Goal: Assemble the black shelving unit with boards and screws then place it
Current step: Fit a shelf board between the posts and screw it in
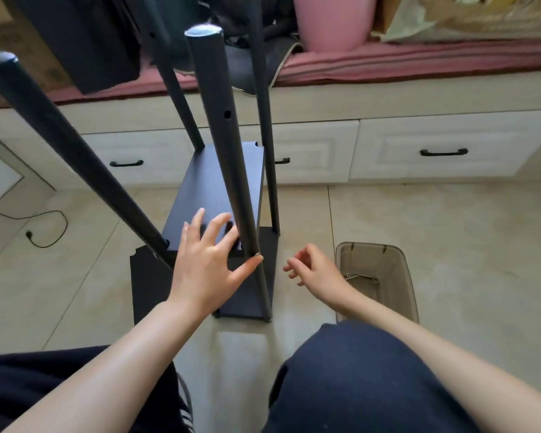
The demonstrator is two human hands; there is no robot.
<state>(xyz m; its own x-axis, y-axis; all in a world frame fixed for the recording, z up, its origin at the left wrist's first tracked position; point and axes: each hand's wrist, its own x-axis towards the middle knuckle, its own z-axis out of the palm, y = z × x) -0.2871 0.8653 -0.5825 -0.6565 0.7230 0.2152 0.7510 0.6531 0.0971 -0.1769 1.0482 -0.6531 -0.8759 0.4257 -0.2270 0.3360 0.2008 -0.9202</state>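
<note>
- While the black shelving unit (219, 182) stands half-built on the tiled floor (450, 245), right in front of the person's knees, four black poles (222, 135) rise from it toward the camera.
- One black board (213, 185) sits partway up the poles, and a lower board (247, 295) is down near the floor underneath it.
- Left hand (206, 257) is spread open with fingers straight, laid against the upper board's near edge, and the thumb tip is touching the nearest pole right by a small silver screw (258, 254). It's not wrapped around anything.
- Right hand (313, 270) hangs in the air just right of the unit, fingers loosely curled, holding nothing as far as I can see, and not touching the frame.
- Just right of that hand there's a clear plastic bin (381, 276) on the floor with a few bits of metal hardware in the bottom.
- Behind it all, cream drawers (444, 148) with black handles run under a pink cushioned bench (419, 60), with a pink pot (334, 20) on top.
- A black cable (44, 232) lies on the floor off to the left.
</note>
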